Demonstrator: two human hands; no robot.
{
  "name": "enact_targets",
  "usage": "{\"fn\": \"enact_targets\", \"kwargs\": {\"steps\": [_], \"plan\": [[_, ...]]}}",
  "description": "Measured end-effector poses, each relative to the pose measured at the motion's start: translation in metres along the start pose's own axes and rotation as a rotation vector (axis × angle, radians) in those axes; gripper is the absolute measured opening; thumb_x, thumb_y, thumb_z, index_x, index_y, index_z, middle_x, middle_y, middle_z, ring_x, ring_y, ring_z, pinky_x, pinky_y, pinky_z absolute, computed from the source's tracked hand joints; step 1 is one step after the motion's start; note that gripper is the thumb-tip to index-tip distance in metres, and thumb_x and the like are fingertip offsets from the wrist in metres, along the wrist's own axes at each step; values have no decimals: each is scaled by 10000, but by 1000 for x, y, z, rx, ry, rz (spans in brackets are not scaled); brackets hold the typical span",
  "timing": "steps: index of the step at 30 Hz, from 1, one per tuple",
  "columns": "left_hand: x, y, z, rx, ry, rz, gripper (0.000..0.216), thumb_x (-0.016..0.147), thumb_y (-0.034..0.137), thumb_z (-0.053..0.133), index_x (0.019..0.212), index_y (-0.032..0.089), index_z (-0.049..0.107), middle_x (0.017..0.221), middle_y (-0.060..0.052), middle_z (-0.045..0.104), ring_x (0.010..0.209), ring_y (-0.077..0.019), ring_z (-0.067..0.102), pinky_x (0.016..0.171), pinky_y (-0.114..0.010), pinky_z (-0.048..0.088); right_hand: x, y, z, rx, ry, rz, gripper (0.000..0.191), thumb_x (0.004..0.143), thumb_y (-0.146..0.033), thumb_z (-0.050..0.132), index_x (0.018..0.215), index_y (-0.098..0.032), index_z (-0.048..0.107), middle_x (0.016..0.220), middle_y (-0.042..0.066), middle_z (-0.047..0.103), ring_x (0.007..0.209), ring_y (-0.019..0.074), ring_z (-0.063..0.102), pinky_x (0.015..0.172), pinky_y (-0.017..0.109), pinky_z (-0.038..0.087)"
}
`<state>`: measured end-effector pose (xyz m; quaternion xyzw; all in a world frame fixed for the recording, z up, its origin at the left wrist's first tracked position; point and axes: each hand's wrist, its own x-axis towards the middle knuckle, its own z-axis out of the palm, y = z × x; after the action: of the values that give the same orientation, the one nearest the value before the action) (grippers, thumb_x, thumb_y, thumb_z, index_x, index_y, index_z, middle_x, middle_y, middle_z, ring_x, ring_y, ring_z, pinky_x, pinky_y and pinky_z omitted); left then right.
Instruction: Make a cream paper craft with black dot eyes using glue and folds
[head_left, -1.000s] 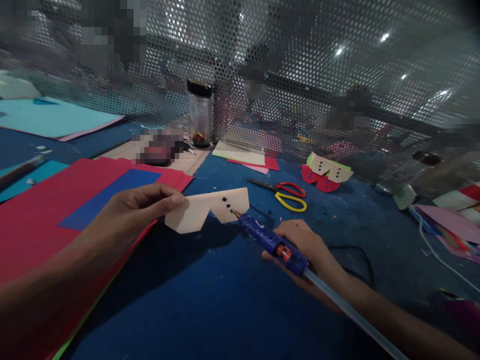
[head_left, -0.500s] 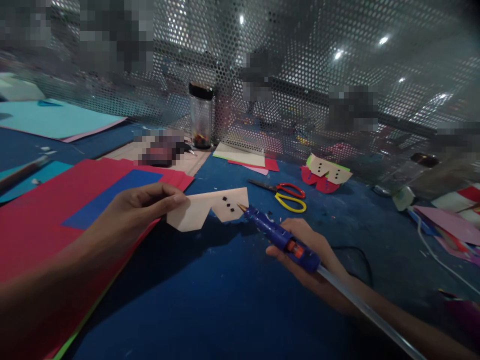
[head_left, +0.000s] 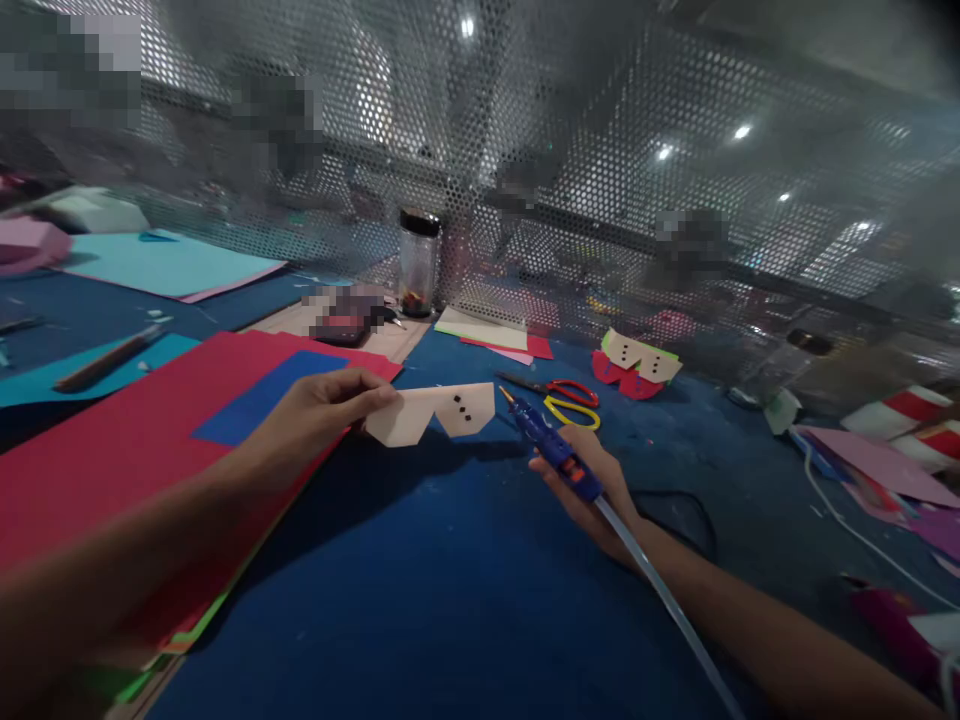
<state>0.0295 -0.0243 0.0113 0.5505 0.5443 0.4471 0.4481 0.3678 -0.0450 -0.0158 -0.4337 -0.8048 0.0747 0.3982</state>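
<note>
Pinched between the thumb and fingers of my left hand [head_left: 346, 400] is a cream paper cutout [head_left: 409, 418] with a notch in its lower edge. Several small black squares form a slanted row on its right half. My right hand [head_left: 592, 480] is wrapped around a blue glue gun [head_left: 551, 440] with a long clear glue stick [head_left: 667, 600] trailing from its back. The gun's brass tip sits just right of the cutout's right edge, apart from it. Scissors [head_left: 571, 400] with red and yellow handles lie behind the glue gun.
Red sheets [head_left: 90, 460] with a blue strip [head_left: 270, 395] lie at left. A black-lidded jar [head_left: 418, 265] stands before a perforated metal screen [head_left: 360, 130]. Finished-looking cream and red cutouts [head_left: 637, 362] rest at back right. Coloured paper pieces [head_left: 877, 460] and a white cable [head_left: 840, 530] lie at right.
The glue gun's tip has moved away from the cutout's face to beyond its right edge. The camera view has shifted somewhat. Both hands keep their hold.
</note>
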Motion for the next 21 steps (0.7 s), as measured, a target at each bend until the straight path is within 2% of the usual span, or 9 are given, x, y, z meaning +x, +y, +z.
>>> {"fn": "enact_targets", "kwargs": {"steps": [11, 21], "plan": [[11, -15, -7, -47, 2, 28, 314, 797, 527, 803, 839, 228, 720, 803, -5, 692, 731, -171, 631, 640, -237, 505, 1, 3, 7, 20, -18, -47, 91, 976, -308, 649, 978, -225, 612, 929, 48, 676, 845, 201, 635, 734, 300, 502], [5, -12, -7, -75, -5, -5, 299, 814, 524, 777, 874, 241, 700, 854, -25, 689, 787, -205, 646, 676, -264, 524, -1, 0, 2, 78, -5, 87, 173, 983, -390, 646, 1010, -219, 649, 946, 55, 685, 872, 202, 654, 762, 303, 538]]}}
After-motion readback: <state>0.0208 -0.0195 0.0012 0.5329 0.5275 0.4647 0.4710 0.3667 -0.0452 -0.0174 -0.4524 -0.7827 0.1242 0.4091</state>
